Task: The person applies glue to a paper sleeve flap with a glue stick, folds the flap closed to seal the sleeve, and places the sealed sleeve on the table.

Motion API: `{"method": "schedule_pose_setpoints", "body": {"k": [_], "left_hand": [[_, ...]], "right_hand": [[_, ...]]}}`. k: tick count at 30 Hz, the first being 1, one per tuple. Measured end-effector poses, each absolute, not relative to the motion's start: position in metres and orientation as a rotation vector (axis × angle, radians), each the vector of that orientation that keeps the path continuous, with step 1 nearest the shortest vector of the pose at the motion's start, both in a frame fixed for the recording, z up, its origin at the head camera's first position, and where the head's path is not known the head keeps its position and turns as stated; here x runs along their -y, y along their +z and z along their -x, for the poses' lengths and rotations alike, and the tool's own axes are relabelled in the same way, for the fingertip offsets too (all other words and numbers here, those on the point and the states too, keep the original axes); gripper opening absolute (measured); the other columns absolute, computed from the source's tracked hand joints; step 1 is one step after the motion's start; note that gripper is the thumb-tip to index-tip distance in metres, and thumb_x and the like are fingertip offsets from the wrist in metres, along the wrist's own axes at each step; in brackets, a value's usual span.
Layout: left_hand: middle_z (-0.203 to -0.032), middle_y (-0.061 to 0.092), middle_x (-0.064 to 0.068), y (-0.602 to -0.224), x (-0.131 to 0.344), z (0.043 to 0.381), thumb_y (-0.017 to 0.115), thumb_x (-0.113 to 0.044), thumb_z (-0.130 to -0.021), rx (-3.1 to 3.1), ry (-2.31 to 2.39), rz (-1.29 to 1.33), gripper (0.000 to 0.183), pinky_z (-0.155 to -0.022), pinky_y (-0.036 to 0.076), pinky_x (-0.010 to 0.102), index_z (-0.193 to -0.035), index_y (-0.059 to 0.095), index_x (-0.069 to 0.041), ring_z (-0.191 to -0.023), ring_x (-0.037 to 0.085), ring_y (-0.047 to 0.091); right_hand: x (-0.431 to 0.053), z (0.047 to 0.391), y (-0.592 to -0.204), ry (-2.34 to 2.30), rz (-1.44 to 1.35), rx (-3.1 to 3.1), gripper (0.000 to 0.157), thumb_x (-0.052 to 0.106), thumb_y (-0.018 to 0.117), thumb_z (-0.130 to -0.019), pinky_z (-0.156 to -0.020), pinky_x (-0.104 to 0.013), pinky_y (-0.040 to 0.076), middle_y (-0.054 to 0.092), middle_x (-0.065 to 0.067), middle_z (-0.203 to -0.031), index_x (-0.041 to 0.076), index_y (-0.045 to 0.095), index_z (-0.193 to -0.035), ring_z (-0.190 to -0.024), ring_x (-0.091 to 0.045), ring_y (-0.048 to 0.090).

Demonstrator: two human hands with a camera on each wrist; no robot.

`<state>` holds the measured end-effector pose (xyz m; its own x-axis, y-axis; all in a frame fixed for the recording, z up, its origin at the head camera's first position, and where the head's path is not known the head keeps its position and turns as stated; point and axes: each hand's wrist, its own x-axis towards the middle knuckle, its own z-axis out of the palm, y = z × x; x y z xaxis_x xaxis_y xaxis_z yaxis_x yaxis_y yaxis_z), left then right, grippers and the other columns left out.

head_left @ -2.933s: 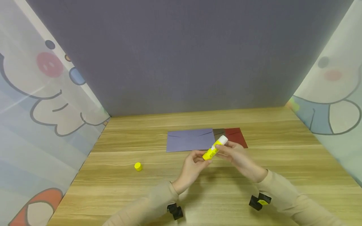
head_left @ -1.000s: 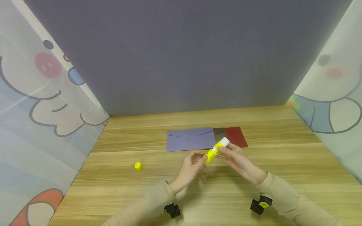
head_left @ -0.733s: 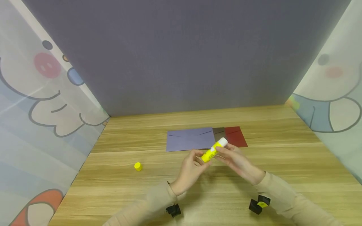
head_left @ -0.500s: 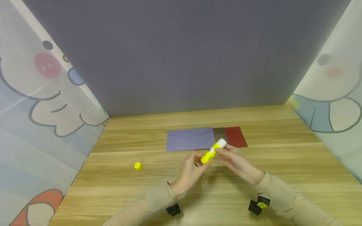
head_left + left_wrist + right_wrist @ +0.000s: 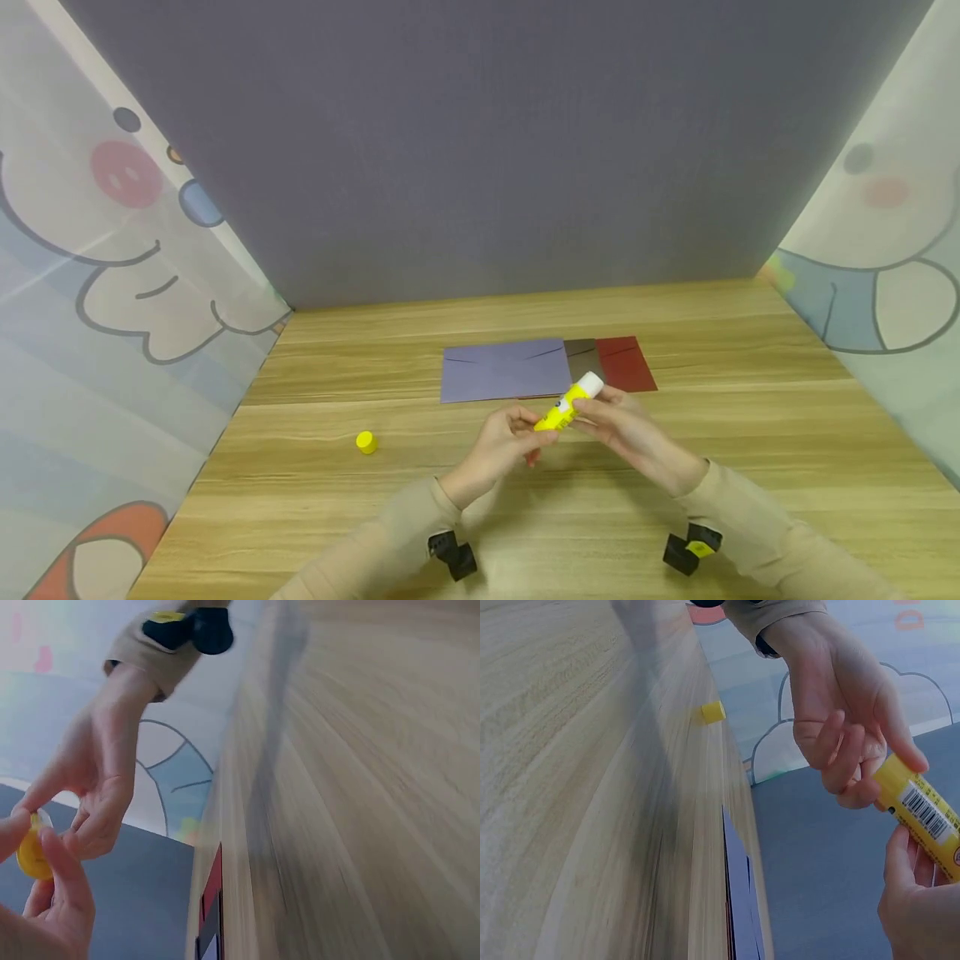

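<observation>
A yellow glue stick point(image 5: 564, 408) with a white upper end is held tilted above the table, cap off. My left hand point(image 5: 495, 450) pinches its lower end between thumb and fingertips, which also shows in the right wrist view, where a barcode on the glue stick point(image 5: 928, 814) is visible. Nearer the white end, my right hand point(image 5: 637, 435) grips the barrel. From the left wrist view only the round yellow base of the glue stick point(image 5: 34, 855) can be seen between the fingers. A yellow cap point(image 5: 366, 442) stands on the table to the left.
Behind the hands, a purple envelope point(image 5: 504, 372) overlaps a dark brown envelope point(image 5: 583, 357), with a red envelope point(image 5: 626, 364) at the right end. The wooden table point(image 5: 315, 358) meets a grey panel point(image 5: 480, 167) at the back. Cartoon-printed sheets point(image 5: 187, 275) border both sides.
Both hands stay on the glue stick, which shifts only slightly. The left hand's fingers and wrist turn back and forth at its lower end. Cap and envelopes have not moved.
</observation>
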<state>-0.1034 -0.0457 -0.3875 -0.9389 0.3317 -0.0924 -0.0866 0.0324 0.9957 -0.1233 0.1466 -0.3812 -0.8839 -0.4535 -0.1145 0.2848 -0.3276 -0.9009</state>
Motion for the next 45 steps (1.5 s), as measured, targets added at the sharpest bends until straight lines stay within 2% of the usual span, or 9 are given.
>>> {"method": "schedule_pose_setpoints", "body": {"k": [6, 12, 19, 23, 27, 31, 35, 39, 45], "left_hand": [[-0.07, 0.063, 0.0, -0.387, 0.049, 0.107, 0.061, -0.009, -0.081, -1.743, 1.996, -0.223, 0.019, -0.05, 0.042, 0.018, -0.092, 0.053, 0.005, -0.052, 0.007, 0.049], [-0.074, 0.064, -0.004, -0.389, 0.052, 0.109, 0.052, -0.012, -0.086, -1.53, 1.936, -0.222, 0.009, -0.052, 0.04, 0.015, -0.087, 0.058, -0.005, -0.053, 0.004, 0.047], [-0.079, 0.064, -0.003, -0.392, 0.055, 0.109, 0.044, -0.013, -0.091, -1.333, 1.91, -0.265, 0.017, -0.052, 0.036, 0.015, -0.094, 0.057, -0.003, -0.053, 0.003, 0.042], [-0.081, 0.066, -0.001, -0.388, 0.055, 0.106, 0.049, -0.017, -0.089, -1.446, 1.912, -0.305, 0.018, -0.054, 0.039, 0.017, -0.095, 0.057, -0.003, -0.054, 0.004, 0.046], [-0.087, 0.065, 0.011, -0.383, 0.051, 0.101, 0.055, -0.019, -0.087, -1.794, 1.947, -0.316, 0.028, -0.056, 0.047, 0.022, -0.102, 0.053, 0.005, -0.056, 0.009, 0.054], [-0.092, 0.06, 0.013, -0.38, 0.045, 0.094, 0.064, -0.02, -0.081, -2.289, 1.888, -0.396, 0.033, -0.055, 0.049, 0.024, -0.104, 0.052, 0.001, -0.06, 0.011, 0.053], [-0.087, 0.057, 0.007, -0.381, 0.04, 0.089, 0.07, -0.019, -0.075, -2.73, 1.718, -0.597, 0.037, -0.053, 0.046, 0.018, -0.1, 0.05, -0.001, -0.062, 0.008, 0.05], [-0.077, 0.057, 0.005, -0.382, 0.038, 0.087, 0.072, -0.014, -0.073, -2.98, 1.596, -0.781, 0.034, -0.05, 0.043, 0.013, -0.093, 0.049, -0.001, -0.058, 0.009, 0.049], [-0.066, 0.053, 0.004, -0.384, 0.039, 0.087, 0.072, -0.009, -0.072, -2.975, 1.613, -0.813, 0.027, -0.044, 0.04, 0.013, -0.087, 0.051, -0.001, -0.054, 0.004, 0.043]], "right_hand": [[-0.149, 0.123, -0.38, -2.223, 0.306, -1.426, 0.015, 0.003, 0.049, -0.088, -0.09, -0.029, 0.044, 0.058, 0.0, -0.097, 0.012, 0.058, -0.095, -0.094, -0.012, 0.056], [-0.151, 0.123, -0.379, -2.199, 0.37, -1.391, 0.016, 0.004, 0.048, -0.089, -0.09, -0.03, 0.043, 0.058, 0.0, -0.098, 0.013, 0.059, -0.096, -0.094, -0.012, 0.056], [-0.153, 0.122, -0.38, -2.175, 0.448, -1.386, 0.015, 0.005, 0.048, -0.089, -0.091, -0.031, 0.042, 0.058, -0.001, -0.1, 0.012, 0.056, -0.099, -0.095, -0.013, 0.056], [-0.153, 0.122, -0.379, -2.188, 0.485, -1.385, 0.017, 0.005, 0.047, -0.089, -0.091, -0.031, 0.043, 0.059, 0.001, -0.098, 0.013, 0.058, -0.099, -0.094, -0.012, 0.056], [-0.15, 0.121, -0.374, -2.246, 0.422, -1.371, 0.019, 0.002, 0.046, -0.089, -0.09, -0.03, 0.044, 0.06, 0.002, -0.095, 0.014, 0.059, -0.095, -0.093, -0.011, 0.056], [-0.145, 0.121, -0.372, -2.285, 0.281, -1.396, 0.014, 0.003, 0.05, -0.088, -0.09, -0.03, 0.044, 0.059, 0.0, -0.096, 0.012, 0.058, -0.094, -0.094, -0.012, 0.056], [-0.142, 0.121, -0.371, -2.289, 0.195, -1.439, 0.01, 0.006, 0.052, -0.087, -0.09, -0.03, 0.043, 0.058, 0.0, -0.099, 0.011, 0.055, -0.096, -0.097, -0.013, 0.055], [-0.14, 0.119, -0.372, -2.29, 0.17, -1.452, 0.014, 0.008, 0.052, -0.088, -0.091, -0.031, 0.043, 0.056, -0.002, -0.102, 0.009, 0.051, -0.101, -0.098, -0.013, 0.055], [-0.14, 0.117, -0.374, -2.278, 0.127, -1.477, 0.026, 0.009, 0.053, -0.087, -0.093, -0.033, 0.041, 0.053, -0.004, -0.106, 0.001, 0.044, -0.111, -0.1, -0.013, 0.054]]}}
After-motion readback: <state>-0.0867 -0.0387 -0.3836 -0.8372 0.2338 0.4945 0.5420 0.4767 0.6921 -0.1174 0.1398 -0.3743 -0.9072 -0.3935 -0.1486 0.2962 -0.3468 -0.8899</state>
